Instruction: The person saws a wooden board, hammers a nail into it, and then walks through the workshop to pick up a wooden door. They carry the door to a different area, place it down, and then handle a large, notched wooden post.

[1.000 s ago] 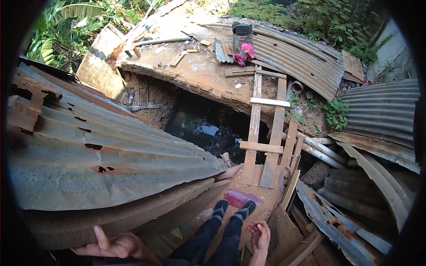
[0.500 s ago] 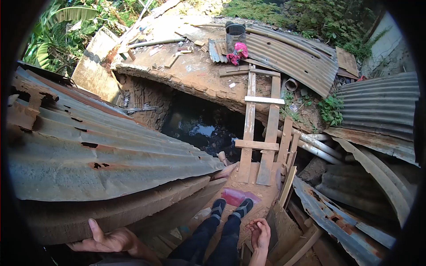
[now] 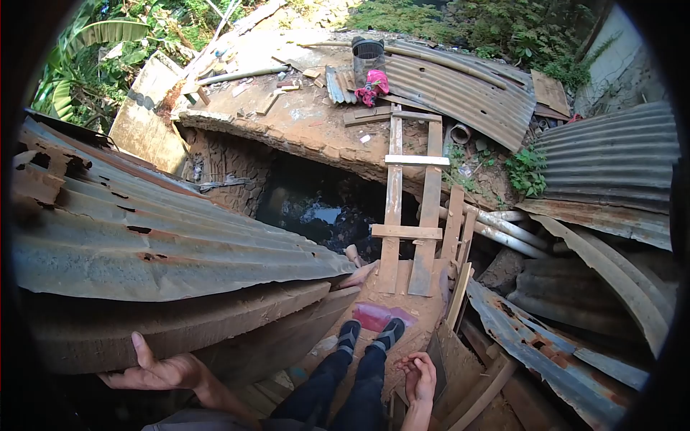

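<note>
My left hand [image 3: 159,372] is at the lower edge of a thick wooden beam [image 3: 194,320] under the rusty corrugated roof sheet [image 3: 165,248]. Its thumb points up in front of the beam and its fingers stretch out along the bottom edge. My right hand [image 3: 419,379] hangs low beside my legs, palm up, its fingers loosely curved with nothing visible in them. Below, my feet in dark shoes [image 3: 389,333] stand on a dirt-covered ledge by a reddish-pink patch [image 3: 374,316]. Just ahead starts a narrow plank walkway [image 3: 392,266] with crosspieces.
Dark water [image 3: 316,205] lies in the gap under the walkway. Across it, a concrete slab [image 3: 302,115] carries a mesh basket [image 3: 368,59], a pink bag [image 3: 372,86] and wood scraps. White pipes [image 3: 510,235] and jagged metal sheets [image 3: 546,345] are on the right.
My view has shifted slightly, so the walkway and slab appear a little further left. Both hands keep nearly the same pose, the left one still at the beam's lower edge.
</note>
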